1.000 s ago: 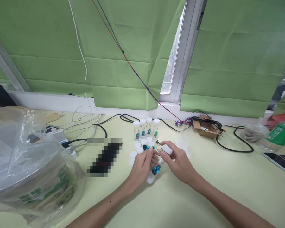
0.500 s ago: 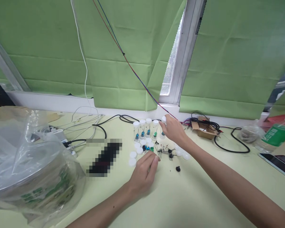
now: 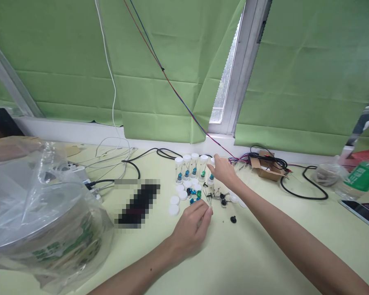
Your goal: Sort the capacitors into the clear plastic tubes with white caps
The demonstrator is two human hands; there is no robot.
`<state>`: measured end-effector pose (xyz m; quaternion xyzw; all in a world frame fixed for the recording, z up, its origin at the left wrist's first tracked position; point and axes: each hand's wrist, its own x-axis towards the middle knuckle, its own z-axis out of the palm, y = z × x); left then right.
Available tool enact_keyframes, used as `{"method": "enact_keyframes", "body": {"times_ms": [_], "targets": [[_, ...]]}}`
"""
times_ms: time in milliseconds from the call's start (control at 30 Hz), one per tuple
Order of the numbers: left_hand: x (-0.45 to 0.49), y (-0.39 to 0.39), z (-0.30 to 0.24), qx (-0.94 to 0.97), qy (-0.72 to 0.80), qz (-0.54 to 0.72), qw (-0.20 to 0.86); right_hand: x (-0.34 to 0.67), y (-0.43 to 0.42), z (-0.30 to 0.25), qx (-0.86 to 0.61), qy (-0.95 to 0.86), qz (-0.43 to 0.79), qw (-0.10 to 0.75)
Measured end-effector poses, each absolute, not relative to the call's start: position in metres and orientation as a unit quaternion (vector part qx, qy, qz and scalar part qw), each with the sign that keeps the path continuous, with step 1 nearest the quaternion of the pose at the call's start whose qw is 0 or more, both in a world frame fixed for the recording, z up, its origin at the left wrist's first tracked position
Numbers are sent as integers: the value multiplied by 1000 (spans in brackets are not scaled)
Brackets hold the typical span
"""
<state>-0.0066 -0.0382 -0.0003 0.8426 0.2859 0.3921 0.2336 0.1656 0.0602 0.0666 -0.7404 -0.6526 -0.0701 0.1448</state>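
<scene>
At the end of a row of clear, white-capped vials, my right hand (image 3: 224, 171) has its fingers closed on a vial (image 3: 211, 177) with a blue piece inside. The vial stands upright on the table. To its left are several similar capped vials (image 3: 194, 166) holding blue or green pieces with thin metal legs. My left hand (image 3: 191, 227) is closed in a pinch at the near side of the loose parts; what its fingertips hold, if anything, is hidden. Just beyond it lie loose blue pieces (image 3: 192, 201), a green piece (image 3: 199, 194) and white caps (image 3: 174, 200).
Black knobs (image 3: 233, 219) and small metal-legged parts lie right of my left hand. A large plastic-wrapped tub (image 3: 58, 229) stands at left. A small cardboard box (image 3: 266, 169) with cables, a green-labelled bottle (image 3: 361, 176) and a phone (image 3: 361, 215) are at right.
My left hand has shifted slightly right, and blue pieces beside it show more. My right hand stays at the same vial. The whole view has moved a little.
</scene>
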Motion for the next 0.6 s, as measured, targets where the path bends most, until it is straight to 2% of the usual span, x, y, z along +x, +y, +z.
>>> {"method": "enact_keyframes", "body": {"times_ms": [400, 600], "targets": [[-4, -37, -2, 854, 315, 354, 212, 166, 50, 79, -734, -662, -55, 145], [-5, -32, -1, 827, 362, 387, 187, 152, 8, 77, -695, -695, -125, 136]]}}
